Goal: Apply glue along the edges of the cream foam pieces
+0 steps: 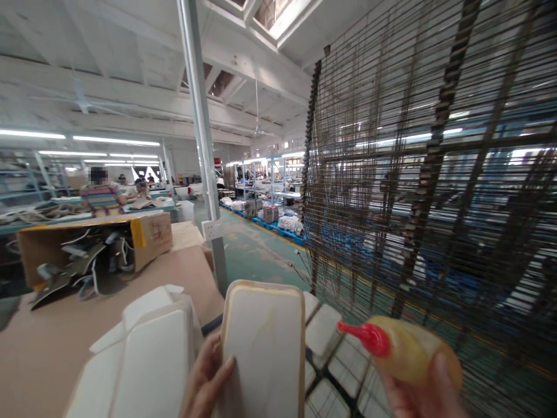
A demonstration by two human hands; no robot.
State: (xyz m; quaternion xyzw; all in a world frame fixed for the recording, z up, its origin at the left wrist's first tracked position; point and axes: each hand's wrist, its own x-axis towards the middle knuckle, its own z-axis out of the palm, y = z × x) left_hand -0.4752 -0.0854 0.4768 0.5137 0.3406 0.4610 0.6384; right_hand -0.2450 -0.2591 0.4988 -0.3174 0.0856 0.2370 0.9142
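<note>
My left hand grips a white shoe sole with a tan rim, held upright near the bottom middle, thumb pressed on its face. My right hand is wrapped round a yellowish glue bottle with a red nozzle that points left toward the sole. The nozzle tip is a short way off the sole's right edge, not touching it.
A stack of white soles lies on the brown table at left. More soles rest on a wire rack below. A tall wire rack fills the right. A cardboard box of shoe parts, a steel post and seated workers are behind.
</note>
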